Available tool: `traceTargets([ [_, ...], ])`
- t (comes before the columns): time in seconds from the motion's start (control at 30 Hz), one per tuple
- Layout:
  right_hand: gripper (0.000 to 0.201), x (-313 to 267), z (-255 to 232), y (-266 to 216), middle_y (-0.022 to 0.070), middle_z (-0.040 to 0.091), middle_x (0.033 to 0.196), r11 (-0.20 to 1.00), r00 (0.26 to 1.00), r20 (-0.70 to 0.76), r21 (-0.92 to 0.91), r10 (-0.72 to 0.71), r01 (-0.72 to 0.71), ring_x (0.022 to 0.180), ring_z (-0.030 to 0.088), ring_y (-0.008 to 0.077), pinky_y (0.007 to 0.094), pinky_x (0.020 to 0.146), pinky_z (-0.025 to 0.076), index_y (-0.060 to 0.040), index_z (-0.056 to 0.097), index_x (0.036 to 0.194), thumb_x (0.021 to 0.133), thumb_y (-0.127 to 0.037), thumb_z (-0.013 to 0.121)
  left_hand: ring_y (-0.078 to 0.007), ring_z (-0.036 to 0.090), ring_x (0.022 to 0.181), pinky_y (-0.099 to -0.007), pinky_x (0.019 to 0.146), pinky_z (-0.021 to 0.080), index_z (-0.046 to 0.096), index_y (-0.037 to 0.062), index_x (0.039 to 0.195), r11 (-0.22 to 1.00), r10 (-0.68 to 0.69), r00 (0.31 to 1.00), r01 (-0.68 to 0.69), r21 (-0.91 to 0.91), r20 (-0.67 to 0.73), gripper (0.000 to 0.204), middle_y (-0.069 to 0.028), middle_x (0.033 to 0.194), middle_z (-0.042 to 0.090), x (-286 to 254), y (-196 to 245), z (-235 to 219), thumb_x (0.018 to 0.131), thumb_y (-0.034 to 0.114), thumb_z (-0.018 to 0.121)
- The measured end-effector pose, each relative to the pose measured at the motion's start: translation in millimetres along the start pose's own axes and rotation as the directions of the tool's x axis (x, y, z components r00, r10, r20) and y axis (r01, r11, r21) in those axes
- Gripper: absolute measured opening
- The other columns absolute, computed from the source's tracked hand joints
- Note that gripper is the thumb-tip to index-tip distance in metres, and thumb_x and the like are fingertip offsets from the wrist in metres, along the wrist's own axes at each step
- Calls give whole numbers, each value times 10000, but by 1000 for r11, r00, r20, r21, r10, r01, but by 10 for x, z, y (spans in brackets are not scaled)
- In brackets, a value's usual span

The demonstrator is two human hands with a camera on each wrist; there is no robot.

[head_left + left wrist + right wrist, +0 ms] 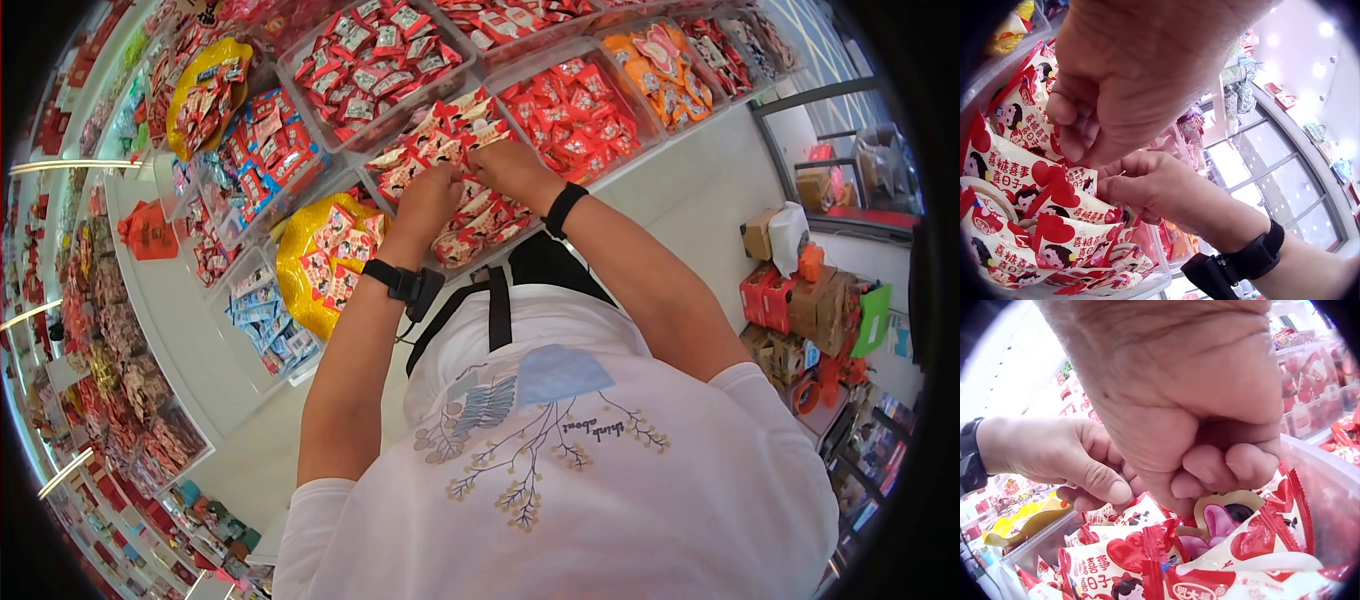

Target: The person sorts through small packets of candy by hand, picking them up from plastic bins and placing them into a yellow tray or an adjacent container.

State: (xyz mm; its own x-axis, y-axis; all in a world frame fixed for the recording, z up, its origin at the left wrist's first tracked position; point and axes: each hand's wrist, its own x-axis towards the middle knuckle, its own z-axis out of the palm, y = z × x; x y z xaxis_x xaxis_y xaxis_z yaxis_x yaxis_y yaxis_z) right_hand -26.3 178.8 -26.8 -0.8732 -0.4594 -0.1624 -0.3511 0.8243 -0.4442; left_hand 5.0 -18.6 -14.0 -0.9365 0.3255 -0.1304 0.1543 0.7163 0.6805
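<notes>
Cream-and-red candy packets [478, 222] fill a clear bin, standing in rows. My left hand [430, 205] and right hand [515, 170] meet over its middle. The left wrist view has my left hand [1132, 81] with fingers curled down at the top edge of one packet [1080, 179], which my right hand [1147, 184] pinches at its side. In the right wrist view my right hand [1191, 406] has its fingers curled above the packets [1116, 556], its fingertips partly hidden; my left hand [1072, 459] has thumb and fingers close together beside it.
Neighbouring bins hold red packets [575, 118], orange packets [660, 75] and blue packets [265, 325]. A gold tray [295, 255] of packets stands at the left of the bin. A red bag [148, 230] lies on the white counter. Cardboard boxes [820, 305] are stacked at the right.
</notes>
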Motion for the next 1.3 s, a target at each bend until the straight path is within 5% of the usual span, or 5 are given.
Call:
traceTargets([
  [0.1,128,-9,-3,8,136,708,902,1000,1000,-16,21,-19,20,903,686,354,477,766,526,-126,683,960,892,-223,633,-337,694,864,-401,782,538,678,40,1047,998,41,999,-41,36,7,176,-179,933,714,19,13,-6,915,154,656],
  [0.47,114,-24,-19,31,133,708,872,991,994,-92,114,-58,68,873,689,348,474,747,529,-125,693,944,880,-195,630,-367,699,920,-464,777,541,638,104,1140,988,53,993,-68,136,110,216,-169,946,716,23,185,-15,928,136,609],
  [0.73,112,-37,-32,42,143,711,885,986,991,-126,152,-52,71,888,693,345,473,761,531,-121,700,946,874,-185,643,-381,693,923,-476,775,542,610,92,1121,980,90,996,-88,181,-1,190,-172,964,718,80,178,95,934,126,604],
  [1.13,138,-87,-82,58,134,699,877,973,995,-72,214,-72,86,861,678,341,463,748,514,-110,677,983,921,-211,606,-256,720,878,-359,774,548,664,32,1099,970,-195,948,150,-190,-249,208,-148,971,732,-559,-222,-877,960,187,659],
  [1.3,175,-114,-217,43,151,708,908,937,991,-134,344,-16,62,880,680,352,468,757,513,-102,683,1015,937,-217,577,-207,711,831,-327,761,544,666,6,1084,951,-310,853,283,-127,-419,209,-124,922,733,-1099,-595,-1262,966,179,654],
])
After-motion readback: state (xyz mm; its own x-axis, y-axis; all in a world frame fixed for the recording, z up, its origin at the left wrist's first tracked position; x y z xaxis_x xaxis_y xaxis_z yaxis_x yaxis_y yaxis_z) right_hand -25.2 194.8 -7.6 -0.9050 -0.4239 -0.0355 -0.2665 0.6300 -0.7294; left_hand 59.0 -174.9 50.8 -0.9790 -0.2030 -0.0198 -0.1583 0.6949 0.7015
